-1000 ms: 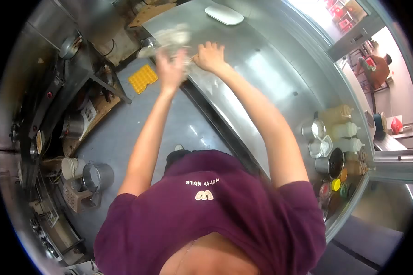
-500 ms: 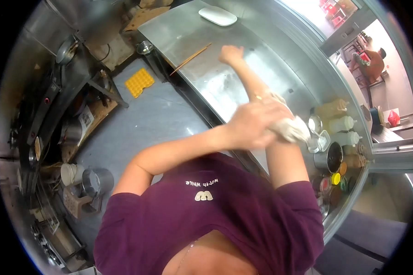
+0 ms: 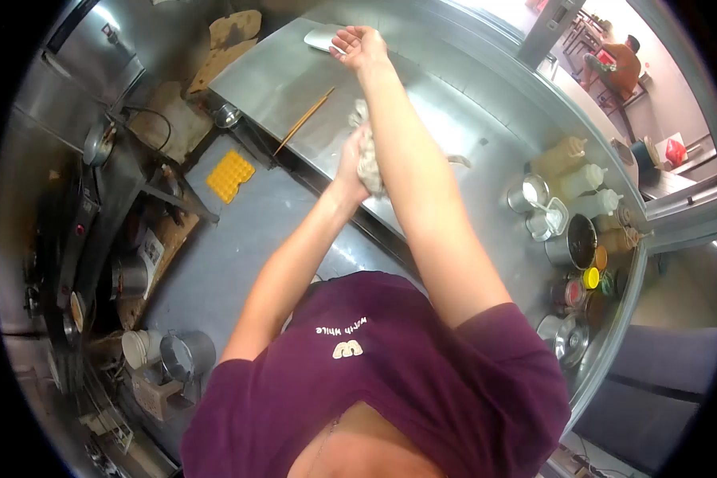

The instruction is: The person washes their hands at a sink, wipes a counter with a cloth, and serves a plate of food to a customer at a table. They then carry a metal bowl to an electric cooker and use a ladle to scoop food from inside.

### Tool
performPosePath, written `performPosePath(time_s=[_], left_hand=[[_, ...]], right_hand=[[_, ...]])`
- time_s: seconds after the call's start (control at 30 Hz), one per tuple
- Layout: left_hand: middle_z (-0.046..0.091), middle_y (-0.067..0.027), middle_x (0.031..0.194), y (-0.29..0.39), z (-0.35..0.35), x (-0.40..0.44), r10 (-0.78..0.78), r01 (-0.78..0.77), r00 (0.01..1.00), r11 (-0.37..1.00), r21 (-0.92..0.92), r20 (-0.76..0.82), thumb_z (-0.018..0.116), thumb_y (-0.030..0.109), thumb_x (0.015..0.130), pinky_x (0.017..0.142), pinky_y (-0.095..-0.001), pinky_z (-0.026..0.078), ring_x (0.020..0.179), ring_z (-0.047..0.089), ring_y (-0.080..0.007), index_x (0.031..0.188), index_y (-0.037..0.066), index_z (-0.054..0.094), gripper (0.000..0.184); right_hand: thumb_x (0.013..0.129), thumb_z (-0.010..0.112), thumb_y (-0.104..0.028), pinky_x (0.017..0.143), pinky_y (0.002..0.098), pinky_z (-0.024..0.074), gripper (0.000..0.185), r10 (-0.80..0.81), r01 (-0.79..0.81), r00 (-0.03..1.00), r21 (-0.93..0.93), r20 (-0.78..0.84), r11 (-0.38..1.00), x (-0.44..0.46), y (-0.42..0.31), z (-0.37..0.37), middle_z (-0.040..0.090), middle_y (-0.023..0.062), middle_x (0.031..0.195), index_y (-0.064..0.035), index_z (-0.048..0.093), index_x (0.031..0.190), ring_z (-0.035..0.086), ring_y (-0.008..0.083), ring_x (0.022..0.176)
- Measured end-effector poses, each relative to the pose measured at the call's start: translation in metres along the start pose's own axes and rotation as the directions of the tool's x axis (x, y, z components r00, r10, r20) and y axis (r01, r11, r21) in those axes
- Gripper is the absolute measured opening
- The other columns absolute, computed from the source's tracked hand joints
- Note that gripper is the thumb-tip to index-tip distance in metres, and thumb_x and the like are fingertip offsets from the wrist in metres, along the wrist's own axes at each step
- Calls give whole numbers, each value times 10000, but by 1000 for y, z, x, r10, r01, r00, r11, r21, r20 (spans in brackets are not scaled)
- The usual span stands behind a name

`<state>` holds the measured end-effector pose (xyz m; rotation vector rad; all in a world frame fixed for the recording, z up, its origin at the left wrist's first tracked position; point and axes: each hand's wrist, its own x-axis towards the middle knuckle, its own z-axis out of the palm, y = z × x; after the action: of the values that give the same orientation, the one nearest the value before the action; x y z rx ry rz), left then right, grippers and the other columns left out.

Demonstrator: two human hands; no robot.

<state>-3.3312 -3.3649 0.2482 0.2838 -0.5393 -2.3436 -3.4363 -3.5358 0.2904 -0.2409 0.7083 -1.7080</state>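
Note:
My left hand (image 3: 350, 166) is closed on a pale, crumpled cloth (image 3: 370, 163) at the near edge of the steel counter (image 3: 448, 99). The right forearm passes in front of part of the cloth. My right hand (image 3: 362, 49) is farther out with its palm turned up and fingers loosely bent, nothing in them. Its fingertips overlap the right end of a white oblong plate (image 3: 320, 37); whether they touch it cannot be told. A pair of wooden chopsticks (image 3: 304, 121) lies on the counter, left of the cloth.
Squeeze bottles (image 3: 586, 181), a dark-filled pot (image 3: 572, 243) and several jars line the counter's right side. A yellow egg tray (image 3: 231, 176) lies on the floor. Metal pots and a stool stand at lower left. A person (image 3: 625, 70) sits beyond the window.
My left hand has brought the cloth from the right forearm back left to the counter's near edge. My right hand has moved up and left to the plate. The view has shifted.

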Motion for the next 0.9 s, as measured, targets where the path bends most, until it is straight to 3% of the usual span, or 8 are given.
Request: performPosePath(time_s=[0.17,0.23,0.33,0.4,0.5,0.67,0.8,0.9], left_hand=[[574,-91,997,-20,11,-26,-297,302,953,950,84,-59,399,192,865,792,-302,458,900,560,-170,1057,-13,495,297],[579,-108,971,-7,-1,-19,-44,97,994,760,643,-98,459,177,836,762,-287,438,877,560,-168,1009,-38,533,285],[587,-102,904,6,25,-3,251,-187,966,513,838,62,505,145,798,756,-285,423,855,555,-178,952,-32,543,237],[579,-72,873,-6,29,23,397,-484,829,159,860,394,507,113,783,759,-271,418,845,545,-159,918,-14,542,189],[572,-69,912,-9,49,34,261,-535,747,-310,786,611,497,37,728,813,-289,387,911,513,-187,1012,15,525,286],[470,-127,1132,4,14,87,659,-578,674,188,794,334,410,15,724,899,-321,345,1058,438,-227,1233,50,331,517],[457,-171,1137,3,-7,100,479,-385,874,578,719,83,344,4,731,902,-334,343,1072,433,-250,1215,11,324,484],[459,-182,1135,-5,-16,101,154,-383,915,41,923,373,380,49,777,924,-358,317,1105,405,-275,1198,-16,317,432]], right_hand=[[809,417,-124,540,339,472,268,-122,123,991,-726,55,677,11,-31,-43,575,150,806,41,480,1011,544,231,603],[793,437,-124,511,322,463,266,-190,81,982,-928,11,363,16,-32,-77,589,127,742,24,504,1003,544,201,573],[772,458,-129,478,302,442,256,-283,147,954,-975,96,166,37,-12,-122,588,102,699,-2,516,987,539,158,550],[768,490,-157,501,289,446,238,-167,208,976,-832,141,513,59,13,-141,589,86,685,-23,523,963,553,161,579],[802,466,-182,556,280,463,245,-22,92,996,-895,92,436,-8,3,-100,590,77,789,-19,514,979,566,172,676],[862,421,-235,781,298,460,340,-139,387,658,-173,740,906,-17,5,-153,508,92,1079,-26,451,1129,522,185,953],[818,467,-451,824,325,435,578,220,-242,868,-8,445,970,-103,-13,-148,484,73,1154,-45,381,1221,501,188,1007],[792,524,-443,815,323,435,583,248,-169,911,-251,330,953,-101,-21,-176,489,86,1129,-44,393,1196,505,191,993]])
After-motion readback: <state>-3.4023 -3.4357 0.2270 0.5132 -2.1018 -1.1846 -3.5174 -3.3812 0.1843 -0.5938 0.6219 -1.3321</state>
